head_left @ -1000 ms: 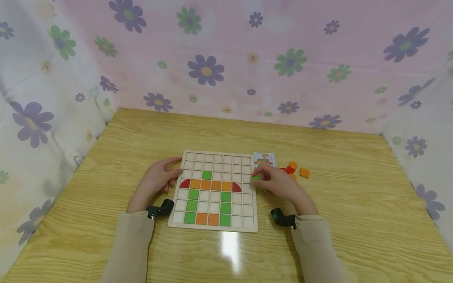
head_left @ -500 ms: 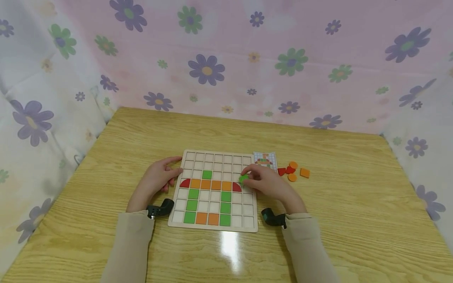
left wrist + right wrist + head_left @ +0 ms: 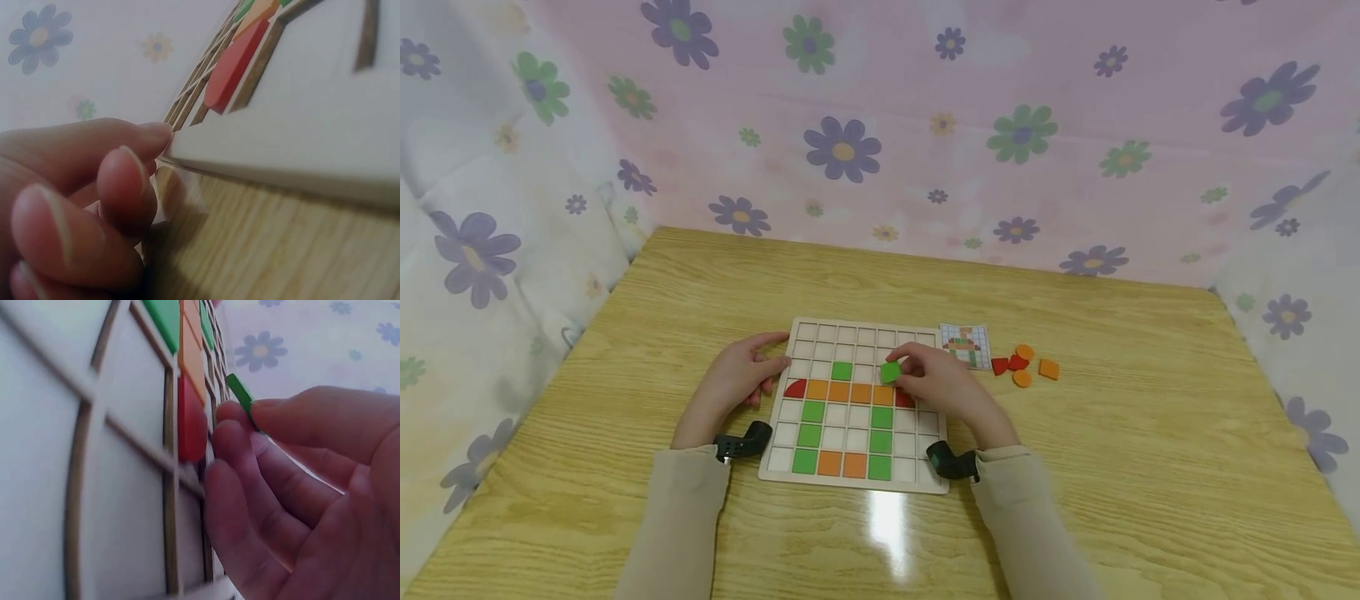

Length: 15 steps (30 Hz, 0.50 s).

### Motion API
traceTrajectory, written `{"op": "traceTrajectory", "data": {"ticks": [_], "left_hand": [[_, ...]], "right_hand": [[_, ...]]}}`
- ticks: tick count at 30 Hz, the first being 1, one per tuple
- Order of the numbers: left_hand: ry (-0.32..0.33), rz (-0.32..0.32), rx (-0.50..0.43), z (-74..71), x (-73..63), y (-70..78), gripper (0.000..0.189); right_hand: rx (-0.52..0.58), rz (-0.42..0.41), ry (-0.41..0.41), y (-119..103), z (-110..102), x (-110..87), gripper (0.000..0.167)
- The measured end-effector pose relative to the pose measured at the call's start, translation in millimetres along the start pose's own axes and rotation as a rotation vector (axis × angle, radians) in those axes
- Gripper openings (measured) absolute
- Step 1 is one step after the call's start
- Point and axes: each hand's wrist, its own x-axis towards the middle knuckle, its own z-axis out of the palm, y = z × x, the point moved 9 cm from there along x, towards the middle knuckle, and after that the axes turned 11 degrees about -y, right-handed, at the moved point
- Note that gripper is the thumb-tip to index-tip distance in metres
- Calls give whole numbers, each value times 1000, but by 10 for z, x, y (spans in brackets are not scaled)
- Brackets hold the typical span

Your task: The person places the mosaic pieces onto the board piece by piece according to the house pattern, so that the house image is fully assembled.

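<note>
My right hand (image 3: 943, 385) pinches a green square tile (image 3: 890, 372) between thumb and fingers. It hovers over the right side of a wooden grid board (image 3: 832, 439), the tile tilted just above the cells. In the right wrist view the thin edge of that green tile (image 3: 239, 392) shows between the fingertips. My left hand (image 3: 737, 379) touches the board's left edge with thumb and index finger, the other fingers loosely bent. Set in the board are an orange row (image 3: 838, 391), green tiles (image 3: 808, 436), and red curved end tiles (image 3: 795, 388), the right one partly hidden by my hand.
A small pattern card (image 3: 966, 346) lies at the board's upper right. Beyond it are loose pieces: an orange square (image 3: 1049, 369), two orange discs (image 3: 1025, 352) and red pieces (image 3: 1000, 366). A flowered cloth (image 3: 880, 125) hangs behind the wooden table (image 3: 1150, 433).
My right hand has moved left from beside the board to over it, carrying the green tile. The left hand has stayed at the board's left edge.
</note>
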Motion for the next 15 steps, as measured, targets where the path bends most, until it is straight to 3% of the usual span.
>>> {"op": "traceTrajectory", "data": {"ticks": [7,15], "left_hand": [[10,-2,-8,-28,-12,-23,46],[5,8,-8,-7,-2,-8,44]], "right_hand": [[-24,-25,20,-159,56,111,25],[-51,33,44,-151,111,157,23]]}}
